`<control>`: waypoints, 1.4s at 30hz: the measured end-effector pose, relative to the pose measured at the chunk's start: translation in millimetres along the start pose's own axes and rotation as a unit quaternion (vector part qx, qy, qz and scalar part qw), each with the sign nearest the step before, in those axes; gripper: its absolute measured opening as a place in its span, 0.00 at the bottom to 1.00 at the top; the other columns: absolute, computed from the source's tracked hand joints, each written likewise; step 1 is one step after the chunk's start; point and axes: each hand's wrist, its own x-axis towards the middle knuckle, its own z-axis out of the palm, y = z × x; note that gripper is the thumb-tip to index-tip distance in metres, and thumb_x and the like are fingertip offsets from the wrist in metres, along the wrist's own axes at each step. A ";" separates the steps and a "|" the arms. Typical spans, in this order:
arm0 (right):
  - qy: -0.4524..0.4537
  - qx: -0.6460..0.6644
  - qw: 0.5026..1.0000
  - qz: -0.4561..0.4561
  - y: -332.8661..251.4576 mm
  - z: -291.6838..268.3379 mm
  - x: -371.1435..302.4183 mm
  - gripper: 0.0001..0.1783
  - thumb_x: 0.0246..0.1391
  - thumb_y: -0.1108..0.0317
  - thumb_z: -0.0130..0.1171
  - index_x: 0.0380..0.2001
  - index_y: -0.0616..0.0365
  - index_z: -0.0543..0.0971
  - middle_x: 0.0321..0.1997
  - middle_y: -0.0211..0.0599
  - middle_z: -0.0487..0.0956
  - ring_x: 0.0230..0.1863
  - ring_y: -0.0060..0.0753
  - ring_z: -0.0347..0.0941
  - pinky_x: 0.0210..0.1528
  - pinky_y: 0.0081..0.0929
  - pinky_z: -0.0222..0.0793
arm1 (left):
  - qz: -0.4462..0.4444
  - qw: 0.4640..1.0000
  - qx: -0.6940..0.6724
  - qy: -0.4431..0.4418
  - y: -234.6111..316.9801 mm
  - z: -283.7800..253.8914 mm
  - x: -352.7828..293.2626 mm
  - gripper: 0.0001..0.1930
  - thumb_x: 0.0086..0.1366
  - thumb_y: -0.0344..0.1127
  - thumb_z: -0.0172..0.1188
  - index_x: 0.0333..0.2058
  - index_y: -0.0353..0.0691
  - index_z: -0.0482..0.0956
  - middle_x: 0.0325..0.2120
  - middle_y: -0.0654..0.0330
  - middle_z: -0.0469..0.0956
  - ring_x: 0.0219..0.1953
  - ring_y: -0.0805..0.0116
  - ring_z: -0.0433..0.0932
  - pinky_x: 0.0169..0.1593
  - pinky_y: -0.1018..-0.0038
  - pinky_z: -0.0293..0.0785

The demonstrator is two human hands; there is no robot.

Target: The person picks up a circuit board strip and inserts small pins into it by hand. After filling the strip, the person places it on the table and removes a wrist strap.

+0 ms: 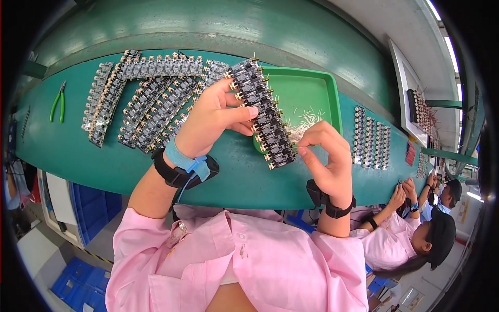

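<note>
A long strip of black circuit boards [261,112] is tilted in front of me, with small brass-coloured parts along both edges. My left hand [215,114] grips it by its left edge, thumb across the face and fingers behind. At the strip's lower right end, my right hand [328,156] has its thumb and forefinger pinched by the edge. Whatever sits between those fingertips is too small to make out. Behind the strip stands a green tray [332,88], partly covered by it and by my right hand. Thin white pin-like pieces [306,120] lie heaped inside the tray.
Several circuit board strips [163,68] are piled on the green bench [67,151] at left. Cutters with green handles [58,104] lie further left. More strips [371,138] stand right of the tray. Beyond them, a co-worker in pink [397,242] works at the same bench.
</note>
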 end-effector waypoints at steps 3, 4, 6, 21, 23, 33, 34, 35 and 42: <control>-0.005 -0.020 1.000 -0.012 -0.8 -0.8 -0.4 0.05 0.36 0.82 0.54 0.21 0.65 0.72 0.25 0.37 0.71 0.28 0.32 0.67 0.32 0.23 0.62 | 0.002 1.000 -0.002 -0.001 0.2 0.4 -0.3 0.17 0.54 0.28 0.58 0.42 0.33 0.66 0.26 0.56 0.75 0.26 0.69 0.77 0.29 0.78 0.76; -0.007 -0.030 0.999 -0.018 -1.1 -0.8 -0.5 0.05 0.36 0.82 0.55 0.21 0.65 0.72 0.25 0.38 0.71 0.28 0.32 0.67 0.32 0.23 0.62 | 0.001 1.000 -0.002 -0.002 0.1 0.3 -0.5 0.17 0.54 0.28 0.58 0.42 0.33 0.66 0.26 0.56 0.75 0.26 0.69 0.77 0.29 0.78 0.76; -0.006 -0.033 0.999 -0.019 -1.4 -0.6 -0.3 0.05 0.36 0.82 0.55 0.22 0.65 0.72 0.25 0.38 0.71 0.28 0.33 0.68 0.32 0.23 0.63 | 0.001 1.000 -0.001 -0.003 0.0 0.0 -0.9 0.17 0.54 0.28 0.58 0.42 0.33 0.66 0.26 0.56 0.75 0.26 0.69 0.77 0.29 0.78 0.76; -0.006 0.004 0.999 0.033 5.3 1.5 4.6 0.04 0.39 0.82 0.55 0.22 0.65 0.72 0.25 0.35 0.71 0.27 0.28 0.65 0.31 0.21 0.61 | 0.007 1.000 0.012 -0.007 0.9 0.6 -1.0 0.16 0.54 0.27 0.58 0.41 0.33 0.67 0.26 0.56 0.75 0.26 0.69 0.77 0.29 0.78 0.76; -0.036 0.063 0.995 0.071 8.4 -0.9 5.7 0.03 0.40 0.81 0.55 0.22 0.65 0.72 0.26 0.34 0.71 0.28 0.26 0.65 0.32 0.19 0.60 | 0.007 1.000 0.014 -0.009 -0.1 0.9 -1.1 0.16 0.54 0.27 0.58 0.41 0.33 0.67 0.26 0.56 0.75 0.26 0.69 0.77 0.29 0.78 0.76; -0.067 0.369 0.894 0.247 11.0 -3.4 6.7 0.03 0.45 0.80 0.54 0.26 0.68 0.73 0.27 0.31 0.71 0.29 0.22 0.65 0.33 0.16 0.59 | 0.011 1.000 0.012 -0.010 -2.6 1.2 -1.1 0.17 0.53 0.26 0.58 0.42 0.33 0.66 0.26 0.56 0.75 0.26 0.69 0.77 0.29 0.78 0.76; -0.047 0.377 0.893 0.241 11.8 -3.2 6.1 0.03 0.45 0.80 0.54 0.27 0.68 0.74 0.27 0.30 0.71 0.29 0.22 0.65 0.33 0.17 0.60 | 0.011 1.000 0.015 -0.007 -3.1 0.9 -1.0 0.17 0.53 0.26 0.58 0.43 0.33 0.66 0.26 0.56 0.75 0.26 0.69 0.77 0.28 0.78 0.76; -0.028 0.384 0.892 0.236 13.0 -3.1 5.3 0.04 0.45 0.79 0.55 0.27 0.68 0.74 0.27 0.30 0.70 0.29 0.21 0.65 0.32 0.18 0.61 | 0.011 1.000 0.015 -0.006 -2.8 0.6 -1.1 0.17 0.53 0.26 0.58 0.43 0.33 0.66 0.26 0.56 0.75 0.26 0.69 0.77 0.28 0.78 0.76; 0.010 0.054 0.976 0.213 37.1 1.6 -5.3 0.08 0.41 0.79 0.58 0.29 0.65 0.75 0.25 0.30 0.71 0.27 0.23 0.66 0.30 0.21 0.63 | 0.021 1.000 0.008 0.002 -0.5 -0.4 -1.2 0.17 0.54 0.27 0.58 0.43 0.34 0.67 0.26 0.56 0.75 0.26 0.70 0.77 0.28 0.78 0.76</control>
